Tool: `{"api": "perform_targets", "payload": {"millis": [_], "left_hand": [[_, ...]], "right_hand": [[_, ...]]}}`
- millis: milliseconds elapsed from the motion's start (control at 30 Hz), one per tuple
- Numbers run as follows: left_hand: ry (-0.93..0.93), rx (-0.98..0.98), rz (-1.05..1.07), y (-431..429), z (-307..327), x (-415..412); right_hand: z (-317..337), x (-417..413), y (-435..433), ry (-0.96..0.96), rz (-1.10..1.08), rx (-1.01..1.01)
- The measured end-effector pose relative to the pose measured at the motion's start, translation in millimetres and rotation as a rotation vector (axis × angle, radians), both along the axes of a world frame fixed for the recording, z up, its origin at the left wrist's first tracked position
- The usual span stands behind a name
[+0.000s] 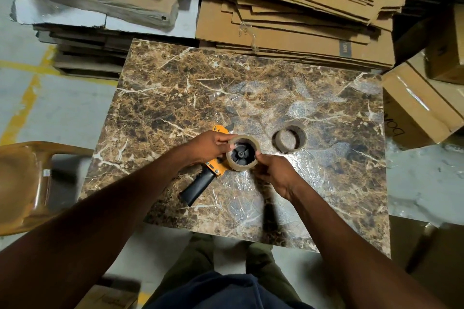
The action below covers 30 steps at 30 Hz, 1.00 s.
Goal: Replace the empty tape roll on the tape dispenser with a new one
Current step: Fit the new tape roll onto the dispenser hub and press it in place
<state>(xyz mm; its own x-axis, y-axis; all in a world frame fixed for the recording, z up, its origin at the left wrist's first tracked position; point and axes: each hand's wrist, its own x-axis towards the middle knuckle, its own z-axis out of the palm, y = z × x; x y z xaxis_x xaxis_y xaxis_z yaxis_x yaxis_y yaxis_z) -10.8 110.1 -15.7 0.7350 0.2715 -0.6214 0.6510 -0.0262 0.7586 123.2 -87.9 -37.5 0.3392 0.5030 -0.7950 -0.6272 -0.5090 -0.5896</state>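
Note:
An orange tape dispenser with a black handle lies on the marble-patterned table. A roll of clear tape sits around its black hub. My left hand grips the roll's left rim, fingers over the dispenser's orange body. My right hand pinches the roll's right rim. A bare brown cardboard roll core stands on the table just to the right, apart from both hands.
Stacks of flattened cardboard lie beyond the table's far edge. Closed boxes sit at the right. A brown plastic chair stands at the left. Scraps of clear tape stick to the tabletop.

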Motion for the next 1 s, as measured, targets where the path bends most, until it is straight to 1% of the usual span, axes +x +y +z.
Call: {"api": "perform_targets", "payload": {"millis": [167,333,467,600,700,767,867,933,1000], "left_hand": [[-0.022,0.193,-0.039,-4,-11,-4],[0.074,0.475,-0.214,-7,-24,-3],[0.111,0.612,-0.337,-17,-19,13],[0.174,0.64,-0.411,-20,-18,20],[0.221,0.593,-0.459,-21,-9,22],[0.17,0.606,-0.448,-20,-3,19],[-0.069,0.749,-0.26,-15,-1,1],[-0.155,0.861,-0.147,-13,-3,-14],[-0.152,0.954,-0.101,-18,-3,-28]], "right_hand": [[-4,-3,-2,-0.085,0.03,-0.036],[-15,-16,-2,-0.171,-0.03,-0.128],[-22,-27,0,-0.257,-0.061,-0.194],[-19,-29,1,-0.414,-0.022,-0.259],[-12,-39,1,-0.49,0.054,-0.285],[-8,-47,-2,-0.484,0.08,-0.288],[-5,-49,-12,-0.496,0.078,-0.327],[-2,-40,-17,-0.594,0.092,-0.33],[3,-30,-18,-0.726,0.129,-0.296]]}}
